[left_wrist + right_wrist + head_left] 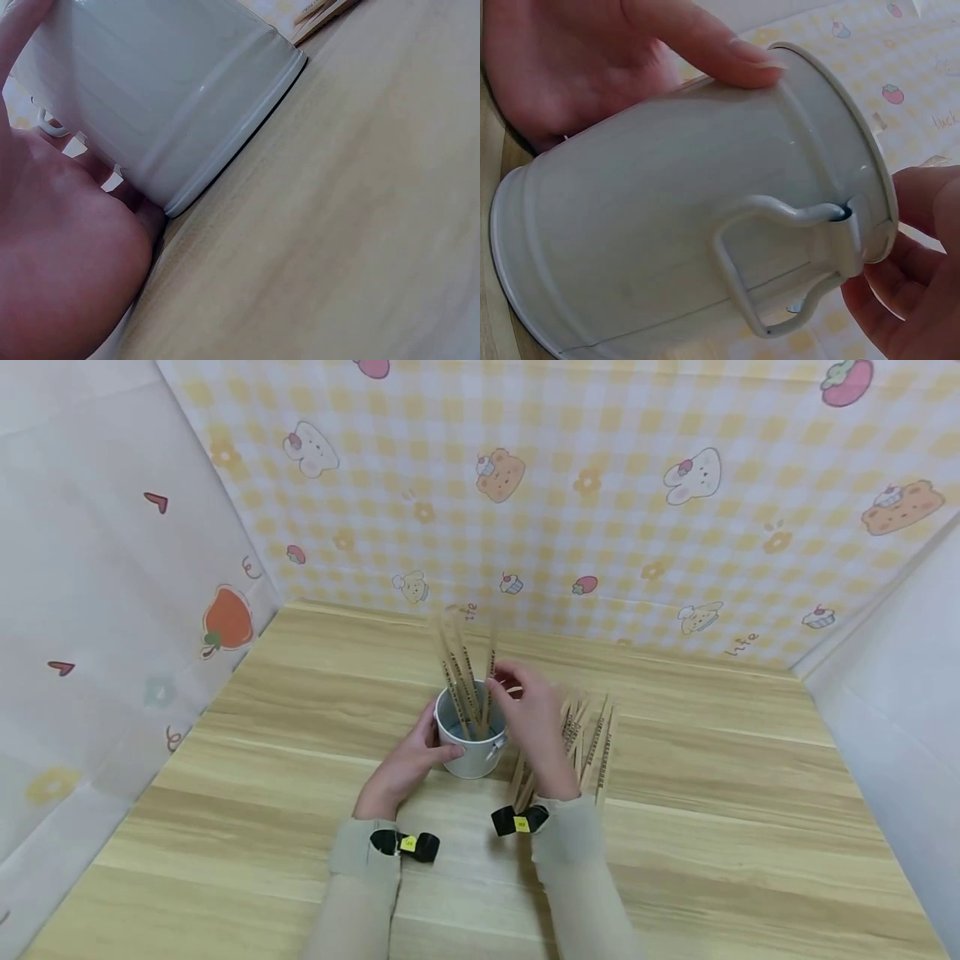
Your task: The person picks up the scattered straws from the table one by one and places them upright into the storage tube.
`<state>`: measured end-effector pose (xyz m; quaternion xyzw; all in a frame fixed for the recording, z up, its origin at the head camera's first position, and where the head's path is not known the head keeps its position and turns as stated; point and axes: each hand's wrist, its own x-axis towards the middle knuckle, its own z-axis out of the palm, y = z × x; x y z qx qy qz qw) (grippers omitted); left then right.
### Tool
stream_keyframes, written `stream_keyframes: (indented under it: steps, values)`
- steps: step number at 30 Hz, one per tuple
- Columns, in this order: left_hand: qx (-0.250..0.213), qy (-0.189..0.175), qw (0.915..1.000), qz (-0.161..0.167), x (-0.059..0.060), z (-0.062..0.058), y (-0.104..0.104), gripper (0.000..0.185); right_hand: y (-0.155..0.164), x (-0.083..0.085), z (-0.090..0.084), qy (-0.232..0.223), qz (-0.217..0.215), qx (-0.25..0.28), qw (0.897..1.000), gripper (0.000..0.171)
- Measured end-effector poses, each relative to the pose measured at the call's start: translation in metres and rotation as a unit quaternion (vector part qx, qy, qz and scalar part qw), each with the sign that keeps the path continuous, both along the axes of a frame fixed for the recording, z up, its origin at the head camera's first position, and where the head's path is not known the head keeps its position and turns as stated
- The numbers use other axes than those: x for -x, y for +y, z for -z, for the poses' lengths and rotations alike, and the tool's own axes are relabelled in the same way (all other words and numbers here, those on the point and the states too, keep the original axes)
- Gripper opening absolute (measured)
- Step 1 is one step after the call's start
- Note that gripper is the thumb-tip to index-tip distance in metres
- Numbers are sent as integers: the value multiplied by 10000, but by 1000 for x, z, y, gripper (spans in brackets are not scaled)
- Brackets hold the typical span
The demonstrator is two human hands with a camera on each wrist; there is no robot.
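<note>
A small white metal bucket [472,762] stands upright on the wooden table, with several slim tan sticks [461,681] with dark printing leaning inside it. My left hand [405,768] grips the bucket from the left, its thumb on the near side just under the rim. My right hand [534,714] is at the bucket's right rim, pinching one printed stick [490,668] whose lower end is inside. The right wrist view shows my right fingers [911,277] beside the rim and the looped handle [739,277]; the pinched stick is hidden there.
More printed sticks [600,747] lie in a loose pile to the right of the bucket, partly under my right forearm. A yellow checked cloth [600,527] hangs behind the table [735,827], and a pale sheet [112,568] hangs on the left.
</note>
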<state>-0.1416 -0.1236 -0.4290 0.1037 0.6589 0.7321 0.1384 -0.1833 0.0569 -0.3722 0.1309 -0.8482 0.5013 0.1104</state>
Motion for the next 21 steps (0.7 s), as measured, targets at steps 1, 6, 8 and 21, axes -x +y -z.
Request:
stream_keyframes:
  steps: [1, 6, 8, 21]
  values:
    - [-5, -2, 10000, 1, 0, 0, 0, 91, 0, 0, 1, -6, 16, -63, 10000, 24]
    - [-122, 27, 9999, 52, 0, 1, 1, 89, -1, 0, 4, -38, 86, -250, 9996, 24]
    - [-140, 29, 9999, 52, 0, 1, 1, 89, -2, 1, 6, -57, 87, -319, 9994, 24]
    - [-211, 78, 9997, 76, 1, 3, 1, 88, -1, 1, 10, -363, -198, -587, 9974, 24]
